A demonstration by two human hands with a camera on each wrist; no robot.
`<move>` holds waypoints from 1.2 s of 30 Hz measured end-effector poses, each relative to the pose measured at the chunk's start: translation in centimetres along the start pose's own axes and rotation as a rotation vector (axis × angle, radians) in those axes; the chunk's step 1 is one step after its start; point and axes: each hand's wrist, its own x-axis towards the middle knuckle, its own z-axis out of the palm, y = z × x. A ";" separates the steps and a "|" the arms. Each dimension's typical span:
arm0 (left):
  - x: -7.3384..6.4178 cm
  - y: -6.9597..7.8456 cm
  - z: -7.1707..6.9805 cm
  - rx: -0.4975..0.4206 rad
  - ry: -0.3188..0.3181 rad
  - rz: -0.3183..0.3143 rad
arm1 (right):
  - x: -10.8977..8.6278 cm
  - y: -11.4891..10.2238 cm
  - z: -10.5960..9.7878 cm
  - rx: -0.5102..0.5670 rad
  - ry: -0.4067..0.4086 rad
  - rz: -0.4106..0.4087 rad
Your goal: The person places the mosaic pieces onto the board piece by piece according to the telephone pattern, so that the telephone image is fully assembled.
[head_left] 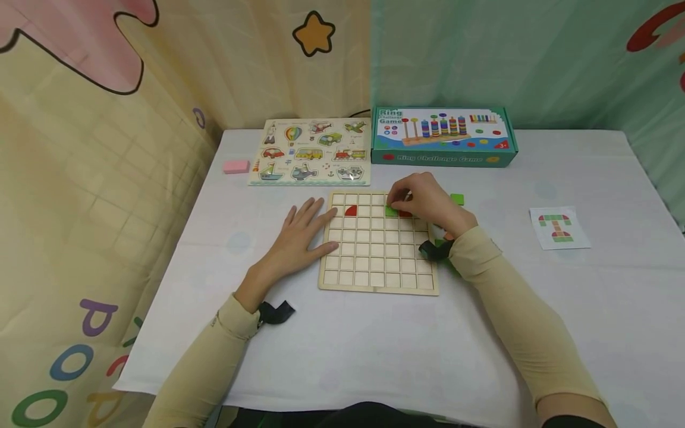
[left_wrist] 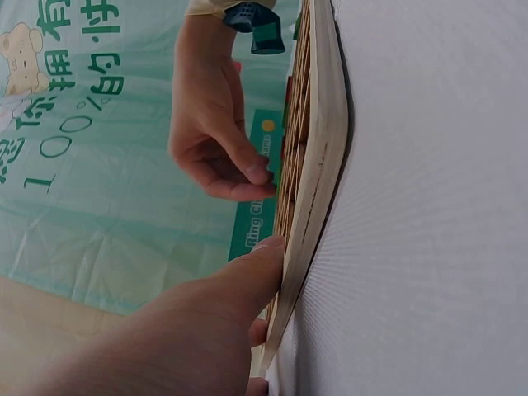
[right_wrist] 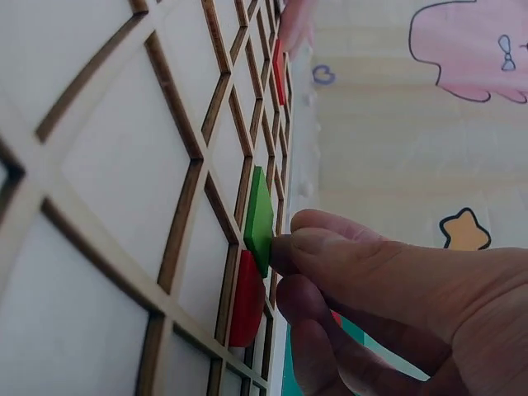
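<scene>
A wooden grid board [head_left: 377, 289] lies on the white table. On its second row from the back, my right hand [head_left: 428, 199] pinches a green square tile [right_wrist: 260, 219] at its edge, and the tile sits partly raised at its cell. Right beside it in the neighbouring cell is a red quarter-round tile [right_wrist: 247, 301]. Another red quarter-round tile [head_left: 351, 210] lies farther left in that same row. My left hand [head_left: 301, 236] has its fingers spread, with fingertips and thumb resting at the board's left edge. In the left wrist view its thumb [left_wrist: 260, 272] presses the frame.
Loose green tiles [head_left: 457, 199] and an orange one lie right of the board, partly hidden by my right wrist. A pattern card [head_left: 560, 228] is farther right. Behind stand a picture puzzle [head_left: 310, 151], a Ring Challenge Game box [head_left: 444, 137] and a pink block [head_left: 236, 166].
</scene>
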 end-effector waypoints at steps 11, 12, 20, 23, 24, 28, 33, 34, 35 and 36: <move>0.0 0.0 0.1 0.000 -0.008 0.000 | -0.3 0.2 -0.3 -0.002 -0.025 -0.010; 0.0 0.0 0.1 0.000 -0.011 0.000 | -0.3 0.2 -0.3 -0.005 -0.026 -0.006; 0.0 -0.1 0.2 0.008 -0.010 -0.002 | -0.4 0.0 -0.2 -0.027 -0.004 0.003; 0.0 -0.1 0.3 0.008 -0.018 -0.003 | -0.5 0.1 -0.1 -0.029 -0.006 0.001; 0.0 -0.2 0.3 0.008 -0.020 -0.003 | -0.5 0.1 -0.1 -0.031 -0.002 0.000; 0.0 -0.1 0.2 0.008 -0.022 -0.005 | -0.7 0.3 -0.2 -0.043 0.014 -0.005; 0.0 0.0 0.0 0.009 -0.015 -0.009 | -0.7 0.4 -0.4 -0.034 0.011 -0.002; 0.0 0.0 0.0 0.006 -0.016 -0.010 | -0.7 0.5 -0.4 -0.030 0.007 -0.004; 0.0 0.0 0.0 0.005 -0.015 -0.010 | -0.7 0.5 -0.5 -0.026 0.002 -0.005; -0.1 0.0 0.0 0.005 -0.015 -0.011 | -0.7 0.6 -0.6 -0.021 0.000 -0.006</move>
